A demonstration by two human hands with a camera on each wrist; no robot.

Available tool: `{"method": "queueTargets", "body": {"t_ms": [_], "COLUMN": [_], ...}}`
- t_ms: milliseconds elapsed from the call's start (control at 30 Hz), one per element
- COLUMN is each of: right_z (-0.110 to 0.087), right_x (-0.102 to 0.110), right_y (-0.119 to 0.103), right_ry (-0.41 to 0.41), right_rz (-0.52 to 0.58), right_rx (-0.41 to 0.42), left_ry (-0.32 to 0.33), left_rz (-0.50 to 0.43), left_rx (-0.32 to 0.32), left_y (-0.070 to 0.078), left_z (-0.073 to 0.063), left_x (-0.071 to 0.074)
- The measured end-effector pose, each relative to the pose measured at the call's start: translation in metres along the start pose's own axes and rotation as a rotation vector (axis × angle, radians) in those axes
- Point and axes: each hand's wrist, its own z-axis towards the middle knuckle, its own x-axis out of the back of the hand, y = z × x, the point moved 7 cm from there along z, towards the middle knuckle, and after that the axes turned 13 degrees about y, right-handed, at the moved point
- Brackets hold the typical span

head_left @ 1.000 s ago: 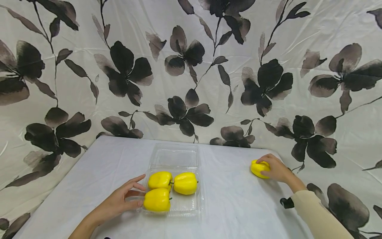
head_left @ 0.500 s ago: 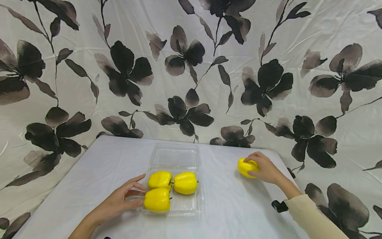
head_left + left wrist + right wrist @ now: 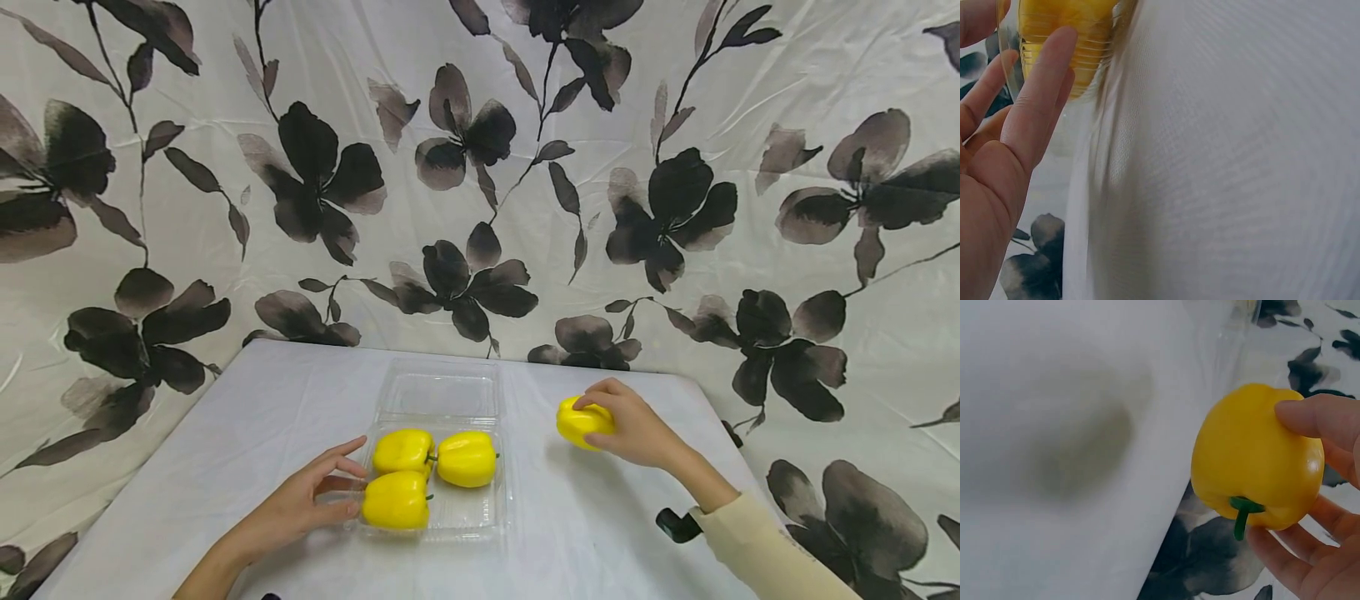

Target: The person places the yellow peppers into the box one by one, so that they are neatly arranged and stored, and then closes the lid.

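My right hand (image 3: 633,425) grips a yellow bell pepper (image 3: 570,423), thumb on one side and fingers on the other. In the right wrist view the pepper (image 3: 1254,453) shows its green stem, and its shadow falls on the cloth apart from it. Left of it lies a clear plastic clamshell box (image 3: 468,512) with its lid (image 3: 438,396) folded back. Three yellow bell peppers sit inside: one back left (image 3: 401,450), one back right (image 3: 467,458), one front left (image 3: 395,502). My left hand (image 3: 303,496) rests with spread, relaxed fingers against the box's left wall; the left wrist view shows fingertips (image 3: 1063,40) at the ribbed plastic.
White cloth covers the table (image 3: 247,417). A floral curtain (image 3: 570,275) hangs right behind its far edge. A small black object (image 3: 677,525) shows by the right sleeve (image 3: 765,542).
The right hand has carried its bell pepper leftward from the table's right side toward the box. The left hand, the box and the peppers in it have stayed put.
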Motion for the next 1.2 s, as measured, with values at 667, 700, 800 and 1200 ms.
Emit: {"method": "queueTargets", "body": {"t_ms": [667, 700, 800, 1200], "right_z": [-0.002, -0.002, -0.003, -0.006], "right_x": [-0.032, -0.034, -0.041, -0.064], "right_y": [-0.096, -0.099, -0.109, -0.139], "right_ry": [-0.081, -0.087, -0.105, -0.174], "right_rz": [0.043, 0.049, 0.066, 0.109], "right_rx": [0.134, 0.138, 0.145, 0.166], "left_ry": [0.000, -0.002, -0.005, 0.000], "left_rz": [0.000, 0.002, 0.001, 0.006], "left_rx": [-0.023, -0.026, -0.028, -0.017], "left_y": [0.002, 0.003, 0.003, 0.003], "left_z": [-0.001, -0.001, -0.001, 0.000], "left_x": [0.000, 0.000, 0.000, -0.001]}}
